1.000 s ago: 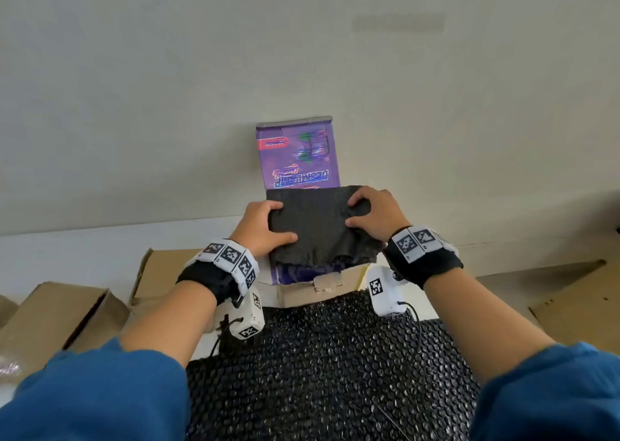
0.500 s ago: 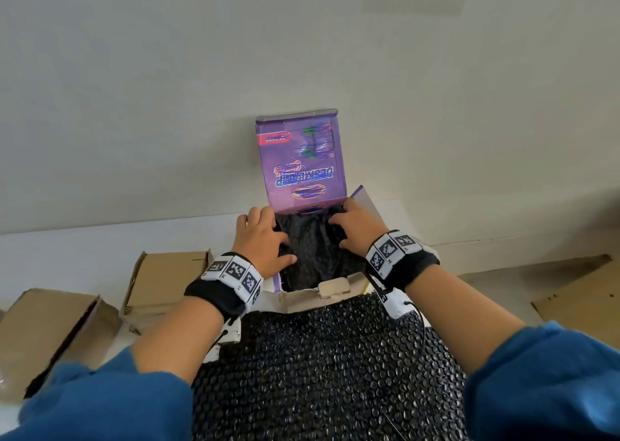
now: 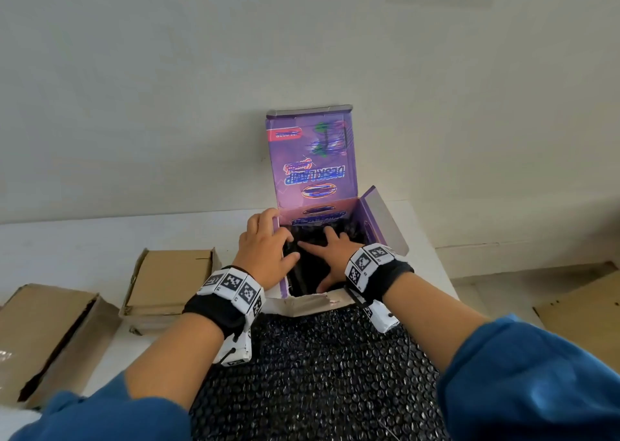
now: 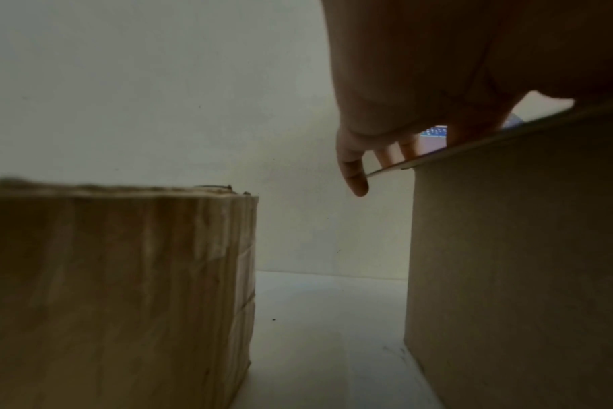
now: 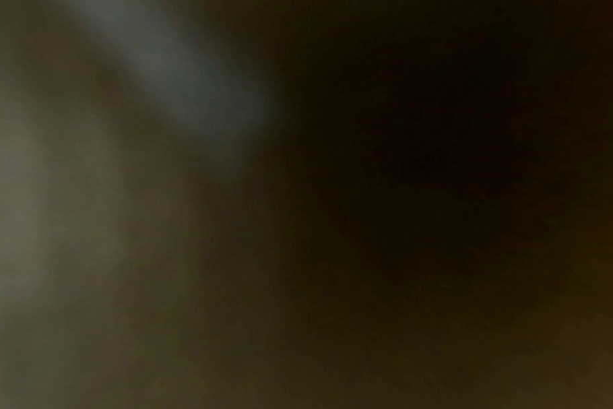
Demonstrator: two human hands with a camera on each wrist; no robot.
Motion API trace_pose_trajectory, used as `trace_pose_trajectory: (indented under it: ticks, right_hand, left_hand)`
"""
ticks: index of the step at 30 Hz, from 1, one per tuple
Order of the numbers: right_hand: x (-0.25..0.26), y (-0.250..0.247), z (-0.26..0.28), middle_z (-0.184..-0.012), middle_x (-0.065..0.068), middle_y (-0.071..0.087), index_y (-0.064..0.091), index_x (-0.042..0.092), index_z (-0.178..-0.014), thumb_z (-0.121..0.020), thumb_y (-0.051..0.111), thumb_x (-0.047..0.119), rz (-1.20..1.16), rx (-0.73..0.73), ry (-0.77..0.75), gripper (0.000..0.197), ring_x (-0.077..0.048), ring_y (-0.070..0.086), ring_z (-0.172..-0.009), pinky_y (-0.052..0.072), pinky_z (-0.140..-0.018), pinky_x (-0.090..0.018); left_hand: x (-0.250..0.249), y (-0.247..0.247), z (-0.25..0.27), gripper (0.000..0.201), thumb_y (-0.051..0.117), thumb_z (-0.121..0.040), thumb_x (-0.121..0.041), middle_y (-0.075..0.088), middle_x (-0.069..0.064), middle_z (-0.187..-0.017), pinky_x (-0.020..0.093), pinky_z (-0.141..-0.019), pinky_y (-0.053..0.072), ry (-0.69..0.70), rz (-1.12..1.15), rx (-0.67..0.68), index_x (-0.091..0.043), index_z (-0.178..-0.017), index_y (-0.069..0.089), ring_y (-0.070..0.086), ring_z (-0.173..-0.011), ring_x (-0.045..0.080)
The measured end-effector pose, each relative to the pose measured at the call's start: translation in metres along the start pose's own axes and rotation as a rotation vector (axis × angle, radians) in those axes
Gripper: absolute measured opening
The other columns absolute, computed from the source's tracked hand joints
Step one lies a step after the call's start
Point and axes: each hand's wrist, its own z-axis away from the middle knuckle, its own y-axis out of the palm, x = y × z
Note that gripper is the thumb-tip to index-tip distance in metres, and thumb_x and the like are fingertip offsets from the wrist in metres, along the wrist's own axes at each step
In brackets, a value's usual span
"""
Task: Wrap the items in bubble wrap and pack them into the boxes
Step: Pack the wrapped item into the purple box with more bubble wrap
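bundle: black bubble-wrapped bundle [image 3: 308, 256] sits down inside purple box [image 3: 369, 219], lid flap up behind it
left hand: left hand [image 3: 265, 256] over box's left wall, fingers spread flat, pressing bundle
right hand: right hand [image 3: 330, 259] inside box, fingers splayed, pressing down; wrist view dark
handling: likely light, soft, squashy; push on top, grip by its sides
spare wrap: bubble wrap sheet [image 3: 318, 373] just in front of box
other boxes: brown cartons [image 3: 171, 279] left of box
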Motion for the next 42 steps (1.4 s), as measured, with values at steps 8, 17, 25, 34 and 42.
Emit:
trace_pose_trajectory:
  ticks: [8, 17, 25, 34, 42]
  right_hand:
    - [0.001, 0.001, -0.004, -0.147, -0.014, 0.017, 0.017, 0.050, -0.144, -0.080, 0.063, 0.058, -0.044, 0.072, -0.092, 0.080, -0.044, 0.024, -0.133, 0.034, -0.105, -0.056]
    - [0.011, 0.011, -0.011, -0.149, -0.015, 0.020, 0.027, 0.047, -0.144, -0.091, 0.053, 0.048, 0.030, 0.124, -0.172, 0.059, -0.044, 0.029, -0.131, 0.030, -0.109, -0.047]
    - [-0.014, 0.007, -0.015, -0.154, -0.016, 0.013, 0.029, 0.039, -0.145, -0.088, 0.053, 0.055, -0.178, 0.057, 0.082, 0.064, -0.040, 0.017, -0.140, 0.019, -0.116, -0.046]
    - [-0.032, -0.022, 0.043, -0.132, -0.006, 0.057, 0.053, 0.016, -0.133, -0.096, 0.052, 0.026, -0.614, -0.305, -0.140, 0.038, -0.020, 0.050, -0.122, 0.033, -0.106, -0.029]
    - [-0.042, 0.031, 0.163, -0.081, 0.003, 0.064, 0.063, 0.013, -0.098, -0.093, 0.055, 0.033, -0.596, -0.226, -0.120, 0.022, -0.008, 0.059, -0.070, 0.047, -0.077, -0.026]
  left_hand:
    - [0.003, 0.003, 0.001, 0.039, 0.058, -0.087, -0.043, 0.022, 0.005, -0.146, 0.041, -0.101, 0.035, 0.008, 0.057, 0.007, -0.019, -0.117, 0.057, 0.013, -0.135, 0.025]
    - [0.004, 0.004, 0.000, 0.037, 0.060, -0.086, -0.041, 0.023, 0.005, -0.146, 0.042, -0.099, 0.038, 0.013, 0.084, -0.007, -0.018, -0.114, 0.058, 0.015, -0.134, 0.026]
    - [0.004, 0.005, -0.001, 0.036, 0.059, -0.087, -0.042, 0.023, 0.004, -0.145, 0.042, -0.100, 0.039, 0.002, 0.066, 0.002, -0.019, -0.114, 0.058, 0.016, -0.134, 0.026]
    - [-0.009, -0.011, 0.012, 0.040, 0.060, -0.086, -0.043, 0.031, 0.006, -0.141, 0.042, -0.099, 0.036, -0.010, 0.039, -0.034, -0.018, -0.117, 0.057, 0.023, -0.131, 0.027]
    - [-0.042, 0.001, 0.096, 0.020, 0.071, -0.078, -0.025, 0.050, 0.001, -0.097, 0.030, -0.081, 0.041, 0.131, 0.183, -0.339, -0.017, -0.093, 0.061, 0.045, -0.094, 0.020]
